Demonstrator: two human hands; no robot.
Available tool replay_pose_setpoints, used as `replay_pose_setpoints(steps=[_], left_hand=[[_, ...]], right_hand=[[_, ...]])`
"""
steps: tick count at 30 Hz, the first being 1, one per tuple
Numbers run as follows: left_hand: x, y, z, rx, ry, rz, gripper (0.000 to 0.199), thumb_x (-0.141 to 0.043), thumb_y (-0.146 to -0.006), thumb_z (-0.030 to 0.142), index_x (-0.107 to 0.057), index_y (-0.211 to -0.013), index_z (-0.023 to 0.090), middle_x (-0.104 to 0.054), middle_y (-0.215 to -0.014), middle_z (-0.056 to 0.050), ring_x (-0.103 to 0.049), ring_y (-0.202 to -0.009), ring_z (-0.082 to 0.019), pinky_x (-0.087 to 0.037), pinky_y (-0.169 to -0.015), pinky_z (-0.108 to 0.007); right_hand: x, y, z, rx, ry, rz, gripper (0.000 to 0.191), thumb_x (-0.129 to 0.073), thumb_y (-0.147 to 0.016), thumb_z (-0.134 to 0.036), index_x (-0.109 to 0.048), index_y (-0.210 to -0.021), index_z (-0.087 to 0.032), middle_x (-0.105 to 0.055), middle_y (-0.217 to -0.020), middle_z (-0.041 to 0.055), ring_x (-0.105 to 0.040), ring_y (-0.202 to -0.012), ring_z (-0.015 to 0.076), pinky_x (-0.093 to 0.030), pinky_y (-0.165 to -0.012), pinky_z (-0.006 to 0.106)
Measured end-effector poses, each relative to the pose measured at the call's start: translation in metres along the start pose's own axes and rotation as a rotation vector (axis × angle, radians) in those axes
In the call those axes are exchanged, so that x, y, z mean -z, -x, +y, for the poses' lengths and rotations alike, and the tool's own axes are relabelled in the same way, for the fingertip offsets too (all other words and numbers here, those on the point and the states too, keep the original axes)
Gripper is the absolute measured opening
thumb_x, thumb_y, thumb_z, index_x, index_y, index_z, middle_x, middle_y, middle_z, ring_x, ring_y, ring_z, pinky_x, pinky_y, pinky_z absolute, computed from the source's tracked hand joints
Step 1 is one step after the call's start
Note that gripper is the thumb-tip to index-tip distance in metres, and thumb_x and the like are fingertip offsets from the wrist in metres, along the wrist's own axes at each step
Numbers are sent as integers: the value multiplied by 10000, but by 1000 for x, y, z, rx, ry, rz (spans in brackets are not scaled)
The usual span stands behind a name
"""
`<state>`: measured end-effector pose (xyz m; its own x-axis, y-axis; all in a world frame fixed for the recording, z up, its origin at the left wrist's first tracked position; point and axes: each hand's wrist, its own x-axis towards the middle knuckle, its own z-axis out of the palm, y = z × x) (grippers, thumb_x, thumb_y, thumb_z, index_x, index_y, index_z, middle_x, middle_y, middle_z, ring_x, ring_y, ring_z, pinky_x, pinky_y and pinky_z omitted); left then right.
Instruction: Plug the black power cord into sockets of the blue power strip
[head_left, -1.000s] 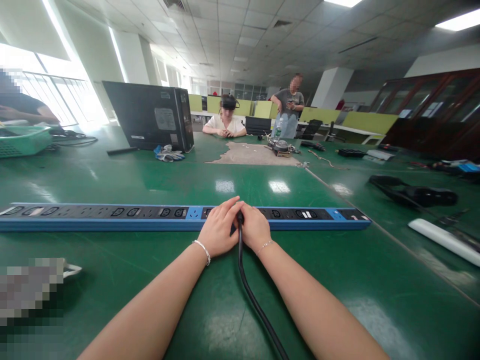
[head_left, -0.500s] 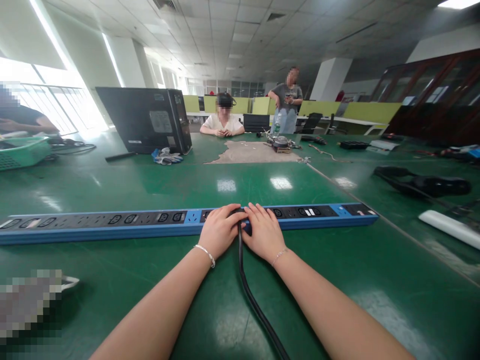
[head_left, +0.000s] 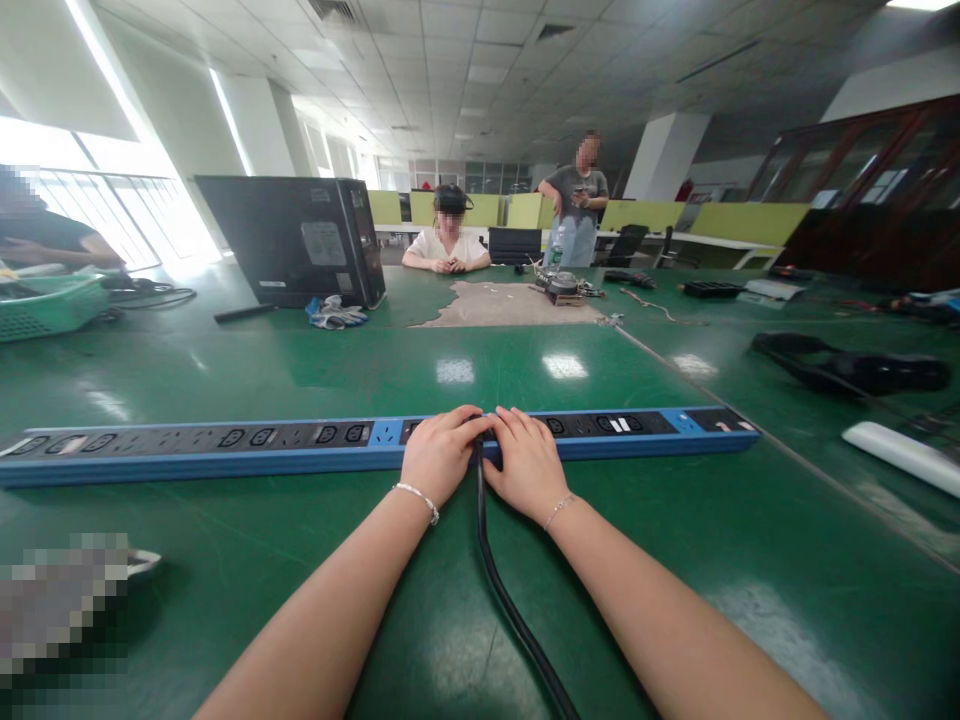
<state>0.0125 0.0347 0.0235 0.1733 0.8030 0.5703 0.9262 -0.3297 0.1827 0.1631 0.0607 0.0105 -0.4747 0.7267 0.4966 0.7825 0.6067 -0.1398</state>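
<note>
A long blue power strip (head_left: 300, 462) with black socket panels lies across the green table in front of me. My left hand (head_left: 442, 452) and my right hand (head_left: 525, 455) are side by side over its middle, fingers bent over the top and closed round it. The right thumb presses near the front face. Between the hands a thick black cable (head_left: 499, 580) runs from the strip down toward me. Its end is hidden under my fingers, so I cannot tell whether a plug is there.
A black computer case (head_left: 300, 240) stands at the back left, gloves (head_left: 335, 313) beside it. A green basket (head_left: 52, 305) is at far left. On the right lie a black object (head_left: 847, 365) and a white bar (head_left: 900, 455). People are across the table and at left.
The view has shifted very slightly. Both hands stay in the same place on the power strip, and the cable keeps its position.
</note>
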Motion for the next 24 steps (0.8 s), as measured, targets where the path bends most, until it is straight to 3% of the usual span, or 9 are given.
replay_pose_setpoints(steps=[8,11,16,24], left_hand=[[1,0,-2,-18,44,-14,415,-470,-764,96,-598,-1080,332,-608,-1138,21,-581,-954,-152,-458,-865,-312],[1,1,-1,-17,63,-14,350,-498,-793,171,-580,-1109,298,-592,-1113,-20,-560,-978,-170,-454,-877,-328],[-1,2,2,10,35,-36,360,-489,-825,264,-507,-1184,284,-500,-1237,-63,-528,-1045,-203,-455,-864,-360],[-4,1,4,43,35,-40,291,-426,-851,205,-547,-1104,282,-578,-1113,-32,-546,-1001,-170,-439,-856,-330]], right_hand=[[1,0,0,-7,-24,0,506,-530,-749,-319,-489,-1227,-158,-492,-1298,97,-370,-1219,257,-252,-1018,406],[1,-1,0,-14,-40,6,479,-518,-753,-310,-504,-1210,-166,-505,-1283,91,-384,-1206,253,-268,-1010,401],[1,-2,0,-24,-60,20,449,-517,-750,-299,-522,-1180,-171,-514,-1266,89,-388,-1197,249,-276,-1006,395],[0,-2,0,-26,-58,14,493,-537,-735,-306,-505,-1208,-169,-502,-1281,89,-377,-1202,254,-261,-1013,398]])
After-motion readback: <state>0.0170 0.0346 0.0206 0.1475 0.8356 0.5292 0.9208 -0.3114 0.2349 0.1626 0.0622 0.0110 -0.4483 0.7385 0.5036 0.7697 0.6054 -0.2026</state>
